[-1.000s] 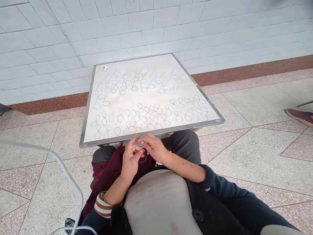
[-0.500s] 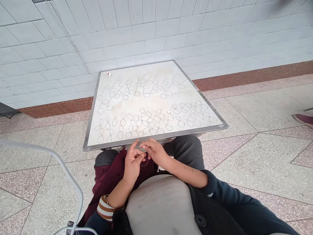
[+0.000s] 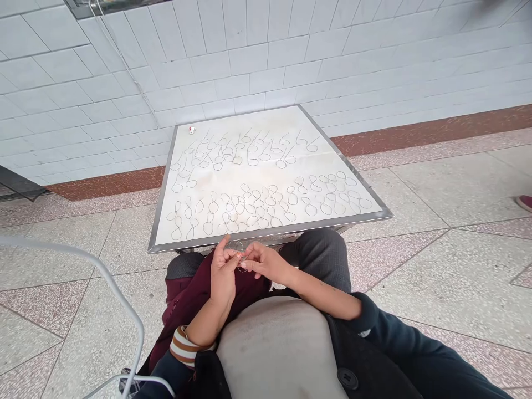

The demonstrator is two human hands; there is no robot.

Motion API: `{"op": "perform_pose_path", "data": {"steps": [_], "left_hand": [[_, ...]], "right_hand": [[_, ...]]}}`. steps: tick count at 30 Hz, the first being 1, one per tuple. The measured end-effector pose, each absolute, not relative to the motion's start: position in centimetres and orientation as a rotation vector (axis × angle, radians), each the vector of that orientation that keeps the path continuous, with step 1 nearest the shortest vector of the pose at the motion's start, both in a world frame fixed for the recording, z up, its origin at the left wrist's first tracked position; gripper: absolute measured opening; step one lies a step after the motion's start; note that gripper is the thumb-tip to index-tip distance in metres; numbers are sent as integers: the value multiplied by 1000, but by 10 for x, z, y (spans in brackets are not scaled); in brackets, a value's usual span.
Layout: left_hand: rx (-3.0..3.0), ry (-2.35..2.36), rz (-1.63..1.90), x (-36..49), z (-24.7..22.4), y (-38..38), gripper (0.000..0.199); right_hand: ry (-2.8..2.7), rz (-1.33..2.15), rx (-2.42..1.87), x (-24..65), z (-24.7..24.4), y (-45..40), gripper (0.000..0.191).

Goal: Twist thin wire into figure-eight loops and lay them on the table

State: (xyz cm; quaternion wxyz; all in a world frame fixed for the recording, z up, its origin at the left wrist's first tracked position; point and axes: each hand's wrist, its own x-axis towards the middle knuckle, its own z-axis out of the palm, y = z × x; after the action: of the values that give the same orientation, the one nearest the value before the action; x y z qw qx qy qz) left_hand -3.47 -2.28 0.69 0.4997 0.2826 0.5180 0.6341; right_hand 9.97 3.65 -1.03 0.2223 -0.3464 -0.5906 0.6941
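Observation:
Over my lap, just off the near edge of a white table (image 3: 245, 176) with a grey rim, both hands meet at a thin wire loop (image 3: 236, 242). My left hand (image 3: 223, 271) pinches the wire between thumb and fingers, its index finger pointing up. My right hand (image 3: 265, 262) closes its thumb and fingertips on the same wire from the other side. Several wire pieces bent in figure-eight shapes (image 3: 310, 206) lie along the near half of the table. Farther back lie several single loops with straight tails (image 3: 281, 164).
A small red and white object (image 3: 192, 130) sits at the table's far left corner. A tiled wall (image 3: 233, 66) stands behind the table. A pale metal tube (image 3: 120, 293) curves at the lower left. Someone's shoe (image 3: 524, 203) shows at the right edge.
The wire loop has turned and now stands above my fingers rather than hanging below them. The view has shifted slightly, and the shoe at right shows less.

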Motion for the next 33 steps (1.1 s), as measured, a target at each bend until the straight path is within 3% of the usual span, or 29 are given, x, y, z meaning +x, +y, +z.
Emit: {"op": "perform_pose_path", "data": {"steps": [8, 14, 22, 33], "left_hand": [[667, 1204, 1567, -33, 6, -23, 65], [547, 1249, 1602, -38, 1, -21, 72], [955, 1332, 1455, -35, 9, -24, 71], [1250, 1442, 1328, -27, 23, -28, 67]], "right_hand": [[-1844, 1624, -998, 97, -17, 29, 10], [-1953, 1251, -911, 101, -16, 30, 26], [-1581, 1682, -879, 101, -5, 40, 32], [-1621, 1742, -745, 109, 6, 45, 34]]}}
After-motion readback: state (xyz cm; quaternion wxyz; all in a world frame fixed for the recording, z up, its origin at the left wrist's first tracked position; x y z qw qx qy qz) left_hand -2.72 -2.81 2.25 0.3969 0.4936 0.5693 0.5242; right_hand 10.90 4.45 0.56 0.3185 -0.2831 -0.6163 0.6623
